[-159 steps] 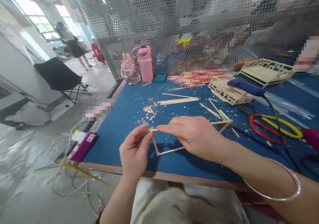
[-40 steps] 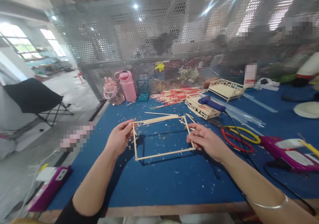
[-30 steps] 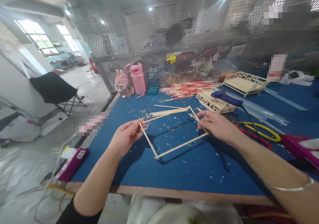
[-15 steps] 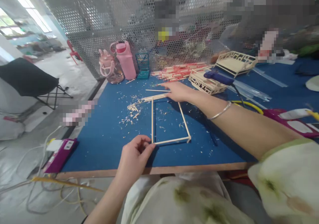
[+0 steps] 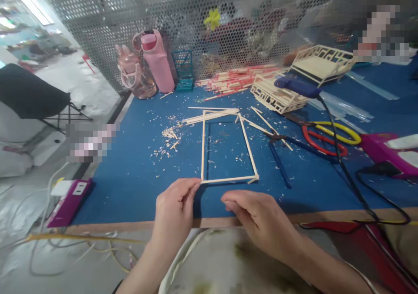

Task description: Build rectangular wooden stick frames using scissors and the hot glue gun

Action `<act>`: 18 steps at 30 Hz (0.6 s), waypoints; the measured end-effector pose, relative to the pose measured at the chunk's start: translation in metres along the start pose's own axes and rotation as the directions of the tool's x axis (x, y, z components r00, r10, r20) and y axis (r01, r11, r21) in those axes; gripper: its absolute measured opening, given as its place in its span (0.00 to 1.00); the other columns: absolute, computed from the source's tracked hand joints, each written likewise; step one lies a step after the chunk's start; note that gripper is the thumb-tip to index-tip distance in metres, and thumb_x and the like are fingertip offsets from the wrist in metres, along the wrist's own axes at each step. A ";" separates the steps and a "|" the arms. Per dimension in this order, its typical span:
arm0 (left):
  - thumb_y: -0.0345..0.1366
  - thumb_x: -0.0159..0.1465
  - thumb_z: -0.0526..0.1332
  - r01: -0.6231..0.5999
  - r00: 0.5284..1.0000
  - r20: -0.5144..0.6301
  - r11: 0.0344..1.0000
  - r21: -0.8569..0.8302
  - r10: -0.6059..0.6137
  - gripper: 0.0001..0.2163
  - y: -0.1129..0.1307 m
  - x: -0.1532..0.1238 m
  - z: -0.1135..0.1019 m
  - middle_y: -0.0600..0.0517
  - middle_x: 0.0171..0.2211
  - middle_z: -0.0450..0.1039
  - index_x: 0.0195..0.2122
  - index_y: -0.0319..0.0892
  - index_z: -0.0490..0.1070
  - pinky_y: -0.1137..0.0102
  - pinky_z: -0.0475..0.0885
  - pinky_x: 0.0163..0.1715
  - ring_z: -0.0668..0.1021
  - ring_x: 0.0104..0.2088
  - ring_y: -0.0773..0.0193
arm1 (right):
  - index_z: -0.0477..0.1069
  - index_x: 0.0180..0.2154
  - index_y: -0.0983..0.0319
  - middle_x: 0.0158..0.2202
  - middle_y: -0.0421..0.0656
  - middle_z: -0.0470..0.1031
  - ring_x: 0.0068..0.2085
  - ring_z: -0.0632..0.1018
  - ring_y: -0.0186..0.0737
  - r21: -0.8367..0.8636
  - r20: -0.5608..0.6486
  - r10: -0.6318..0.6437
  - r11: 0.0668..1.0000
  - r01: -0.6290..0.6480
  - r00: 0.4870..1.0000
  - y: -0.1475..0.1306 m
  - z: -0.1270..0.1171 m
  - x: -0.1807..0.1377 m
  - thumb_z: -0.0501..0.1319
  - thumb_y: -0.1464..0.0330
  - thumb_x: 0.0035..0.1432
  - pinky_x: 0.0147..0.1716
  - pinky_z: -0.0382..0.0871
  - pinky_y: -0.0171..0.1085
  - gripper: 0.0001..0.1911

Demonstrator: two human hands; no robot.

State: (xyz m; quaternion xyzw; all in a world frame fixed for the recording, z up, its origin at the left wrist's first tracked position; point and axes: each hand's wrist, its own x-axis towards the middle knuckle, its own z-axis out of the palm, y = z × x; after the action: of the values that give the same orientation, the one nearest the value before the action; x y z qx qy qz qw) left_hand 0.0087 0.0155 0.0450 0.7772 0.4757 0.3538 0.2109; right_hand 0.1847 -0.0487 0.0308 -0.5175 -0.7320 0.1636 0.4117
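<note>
A rectangular frame of thin wooden sticks (image 5: 228, 180) stands before me on the blue table. My left hand (image 5: 174, 207) pinches its near left corner between thumb and fingertips. Just right of that corner, over the table's front edge, my right hand (image 5: 261, 220) is closed with its fingers curled together. Whatever lies between those fingers, if anything, is hidden from view. Past the frame's far side lies a small bundle of loose sticks (image 5: 212, 116). Blue-handled pliers (image 5: 279, 165) lie to the right of the frame, over a few sticks.
Scissors (image 5: 341, 130), a blue glue gun (image 5: 297, 87) with a black cord, and two lattice wooden pieces (image 5: 277, 98) occupy the right. Red-tipped sticks (image 5: 235, 80) are piled at the back. Pink bottles (image 5: 160, 63) stand back left; wood scraps (image 5: 170, 135) lie left of the frame.
My right hand has come back from the sticks at the far side to near the table's front edge. My left hand stays at the frame's corner. The view has shifted slightly.
</note>
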 end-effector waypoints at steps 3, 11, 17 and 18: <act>0.31 0.61 0.54 -0.003 0.999 0.046 0.999 0.038 0.001 0.13 -0.002 -0.002 -0.001 0.50 0.30 0.81 0.36 0.43 0.79 0.73 0.74 0.29 0.80 0.26 0.65 | 0.73 0.36 0.62 0.30 0.41 0.81 0.31 0.81 0.35 0.063 0.036 0.052 0.997 -0.054 0.998 0.002 0.003 0.005 0.50 0.74 0.63 0.29 0.71 0.31 0.13; 0.36 0.56 0.64 0.115 0.993 -0.002 0.974 0.196 -0.116 0.04 -0.001 0.000 -0.002 0.56 0.24 0.79 0.25 0.47 0.78 0.72 0.73 0.29 0.78 0.23 0.65 | 0.73 0.28 0.60 0.23 0.35 0.78 0.23 0.75 0.30 0.137 0.036 0.165 0.976 -0.168 0.986 0.005 0.005 0.004 0.59 0.74 0.57 0.25 0.66 0.28 0.08; 0.36 0.49 0.70 0.140 0.990 -0.012 0.974 0.181 -0.140 0.14 0.004 0.004 -0.002 0.59 0.21 0.73 0.17 0.43 0.63 0.75 0.67 0.24 0.74 0.22 0.69 | 0.67 0.30 0.61 0.30 0.41 0.76 0.26 0.73 0.31 0.041 -0.084 0.020 0.999 -0.017 0.996 0.003 0.009 0.010 0.60 0.75 0.56 0.25 0.65 0.29 0.05; 0.37 0.48 0.71 0.147 0.989 -0.015 0.972 0.183 -0.147 0.15 0.005 0.004 -0.003 0.60 0.20 0.71 0.18 0.43 0.63 0.75 0.66 0.23 0.72 0.21 0.70 | 0.66 0.33 0.61 0.33 0.43 0.76 0.29 0.75 0.32 0.034 -0.114 -0.022 0.999 0.026 0.993 0.002 0.009 0.011 0.59 0.76 0.57 0.28 0.67 0.30 0.04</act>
State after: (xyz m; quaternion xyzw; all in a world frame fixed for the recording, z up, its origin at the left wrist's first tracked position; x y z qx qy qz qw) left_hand 0.0106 0.0169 0.0512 0.7558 0.5627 0.2922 0.1638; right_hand 0.1776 -0.0365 0.0280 -0.5099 -0.7105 0.1419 0.4637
